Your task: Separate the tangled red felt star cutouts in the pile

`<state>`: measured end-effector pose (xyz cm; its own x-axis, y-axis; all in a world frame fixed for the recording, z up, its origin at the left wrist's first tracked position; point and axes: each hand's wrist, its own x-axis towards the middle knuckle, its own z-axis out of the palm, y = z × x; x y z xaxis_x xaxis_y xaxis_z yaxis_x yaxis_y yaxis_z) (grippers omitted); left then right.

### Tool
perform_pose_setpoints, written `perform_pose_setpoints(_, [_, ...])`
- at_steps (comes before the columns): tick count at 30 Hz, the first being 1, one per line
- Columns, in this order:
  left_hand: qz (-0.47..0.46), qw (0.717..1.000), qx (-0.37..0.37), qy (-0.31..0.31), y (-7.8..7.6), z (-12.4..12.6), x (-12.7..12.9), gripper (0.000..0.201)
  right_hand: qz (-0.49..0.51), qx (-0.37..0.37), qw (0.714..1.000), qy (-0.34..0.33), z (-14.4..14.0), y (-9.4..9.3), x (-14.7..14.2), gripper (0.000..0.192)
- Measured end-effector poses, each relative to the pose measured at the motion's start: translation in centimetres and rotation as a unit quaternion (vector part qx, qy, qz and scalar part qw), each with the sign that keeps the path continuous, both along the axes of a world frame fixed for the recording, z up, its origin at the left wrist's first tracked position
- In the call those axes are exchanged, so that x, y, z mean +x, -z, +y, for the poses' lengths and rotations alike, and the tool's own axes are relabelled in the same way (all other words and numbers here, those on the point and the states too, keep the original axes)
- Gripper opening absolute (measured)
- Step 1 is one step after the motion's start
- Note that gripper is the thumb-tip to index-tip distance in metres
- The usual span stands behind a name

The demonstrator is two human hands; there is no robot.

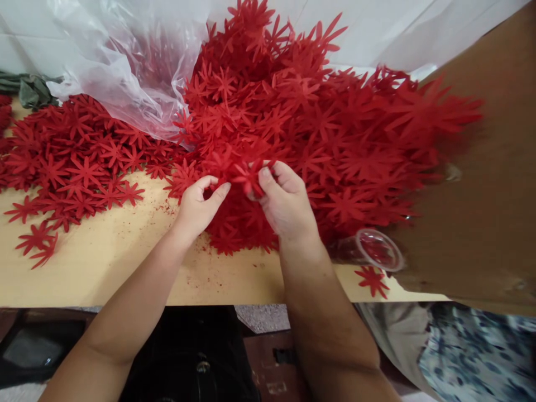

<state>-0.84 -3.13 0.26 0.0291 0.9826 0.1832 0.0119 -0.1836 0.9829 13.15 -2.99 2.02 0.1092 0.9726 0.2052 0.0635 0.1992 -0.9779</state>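
Note:
A big heap of red star-shaped fabric flower cut-outs (301,123) covers the middle of a pale wooden table (104,262). My right hand (282,201) pinches one red cut-out (247,174) between thumb and fingers at the heap's near edge. My left hand (199,204) sits just left of it, fingers curled and touching the same clump of red pieces. A second, flatter spread of the red cut-outs (75,162) lies to the left.
A crumpled clear plastic bag (125,67) lies over the back of the piles. A brown cardboard sheet (481,195) stands at the right, with a clear plastic cup (374,248) lying beside it. A green cloth bundle (29,89) is far left. Loose flowers dot the table's front edge.

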Motion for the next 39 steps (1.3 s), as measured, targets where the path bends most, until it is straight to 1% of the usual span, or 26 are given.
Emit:
perform_pose_setpoints(1, [0.003, 1.000, 0.007, -0.001, 0.1, 0.0, 0.0, 0.010, 0.006, 0.000, 1.000, -0.023, 0.0, -0.1, 0.0, 0.035])
perform_pose_setpoints(2, [0.001, 1.000, 0.014, -0.002, 0.2, 0.1, 0.1, 0.012, 0.008, -0.001, 0.999, -0.040, 0.0, -0.2, -0.1, 0.036])
perform_pose_setpoints(3, [-0.005, 1.000, 0.021, -0.005, 0.3, 0.1, 0.1, 0.018, 0.005, -0.002, 0.999, -0.046, -0.1, -0.3, -0.1, 0.037])
perform_pose_setpoints(5, [-0.017, 0.999, 0.037, -0.012, 0.4, 0.2, 0.0, 0.027, -0.006, -0.004, 1.000, -0.026, -0.2, -0.5, -0.1, 0.034])
perform_pose_setpoints(8, [-0.032, 0.998, 0.057, -0.012, 0.2, 0.1, -0.1, 0.034, -0.024, -0.007, 1.000, 0.018, -0.2, -0.6, -0.1, 0.036])
perform_pose_setpoints(10, [-0.037, 0.997, 0.060, -0.002, -0.1, -0.1, -0.1, 0.035, -0.037, 0.004, 0.999, 0.033, -0.1, -0.4, -0.1, 0.036])
perform_pose_setpoints(12, [-0.029, 0.997, 0.064, 0.012, -0.2, -0.3, 0.0, 0.037, -0.048, 0.029, 0.998, 0.035, 0.0, -0.1, -0.1, 0.034])
perform_pose_setpoints(15, [0.004, 0.996, 0.089, 0.015, 0.0, -0.3, 0.3, 0.041, -0.042, 0.069, 0.997, 0.000, 0.0, 0.2, -0.4, 0.024])
perform_pose_setpoints(17, [0.013, 0.995, 0.098, 0.006, 0.2, -0.2, 0.4, 0.038, -0.029, 0.072, 0.996, -0.037, 0.0, 0.3, -0.6, 0.023])
perform_pose_setpoints(20, [0.012, 0.996, 0.089, -0.004, 0.6, 0.1, 0.3, 0.026, 0.003, 0.035, 0.997, -0.071, -0.1, 0.4, -0.9, 0.023])
perform_pose_setpoints(23, [0.024, 0.995, 0.086, -0.044, 0.7, 0.3, 0.0, 0.021, 0.056, -0.012, 0.996, -0.066, -0.2, 0.5, -1.0, 0.025])
perform_pose_setpoints(25, [0.021, 0.994, 0.072, -0.081, 0.7, 0.4, -0.1, 0.025, 0.079, -0.029, 0.995, -0.047, -0.2, 0.5, -1.1, 0.027])
perform_pose_setpoints(27, [0.003, 0.995, 0.036, -0.098, 0.5, 0.4, -0.1, 0.030, 0.080, -0.034, 0.996, -0.017, -0.2, 0.3, -1.1, 0.028])
perform_pose_setpoints(29, [-0.020, 0.995, -0.004, -0.100, 0.4, 0.4, -0.1, 0.030, 0.077, -0.036, 0.996, 0.018, -0.1, 0.1, -1.1, 0.036])
perform_pose_setpoints(31, [-0.046, 0.994, -0.023, -0.093, 0.1, 0.4, 0.0, 0.029, 0.078, -0.039, 0.995, 0.047, 0.0, -0.1, -1.2, 0.045])
perform_pose_setpoints(33, [-0.076, 0.994, -0.028, -0.077, 0.0, 0.4, 0.1, 0.028, 0.085, -0.036, 0.994, 0.058, 0.0, -0.1, -1.2, 0.045])
perform_pose_setpoints(34, [-0.092, 0.993, -0.032, -0.066, -0.1, 0.4, 0.2, 0.026, 0.090, -0.032, 0.994, 0.051, 0.0, -0.1, -1.1, 0.043])
perform_pose_setpoints(36, [-0.125, 0.990, -0.042, -0.045, -0.2, 0.4, 0.3, 0.023, 0.097, -0.032, 0.995, 0.011, 0.0, 0.0, -1.0, 0.036])
perform_pose_setpoints(39, [-0.170, 0.984, -0.048, -0.012, -0.1, 0.4, 0.4, 0.023, 0.095, -0.038, 0.993, -0.051, 0.0, 0.2, -0.5, 0.038])
